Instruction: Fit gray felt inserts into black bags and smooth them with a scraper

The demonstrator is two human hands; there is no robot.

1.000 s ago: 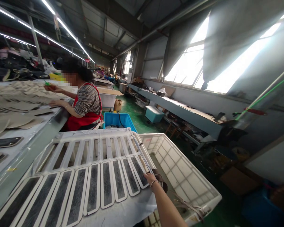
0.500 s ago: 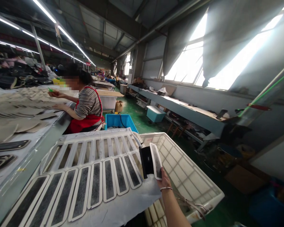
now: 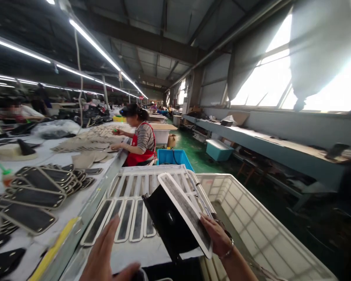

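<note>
My right hand point(image 3: 217, 237) grips the lower right edge of a long white-bordered panel point(image 3: 185, 212) with a grey middle. A wide black sheet point(image 3: 168, 220) hangs along the panel's left side; whether it is fixed to it I cannot tell. My left hand point(image 3: 103, 251) is low in the head view, fingers stretched and thumb apart, holding nothing. Beyond it, several similar grey panels with white borders point(image 3: 124, 220) lie side by side on a white-covered slatted rack point(image 3: 148, 171). The held pieces hide part of that row.
A large white plastic crate point(image 3: 251, 218) stands to the right. On the left worktable point(image 3: 84, 195) lie stacks of dark riveted pieces point(image 3: 36, 195) and a green-capped bottle point(image 3: 6, 175). A co-worker in a red apron point(image 3: 140, 144) sits ahead, near a blue bin point(image 3: 175, 158).
The view has swung left. My right hand has brought the panel and black sheet nearer, now tilted to the left. My left hand has come into view.
</note>
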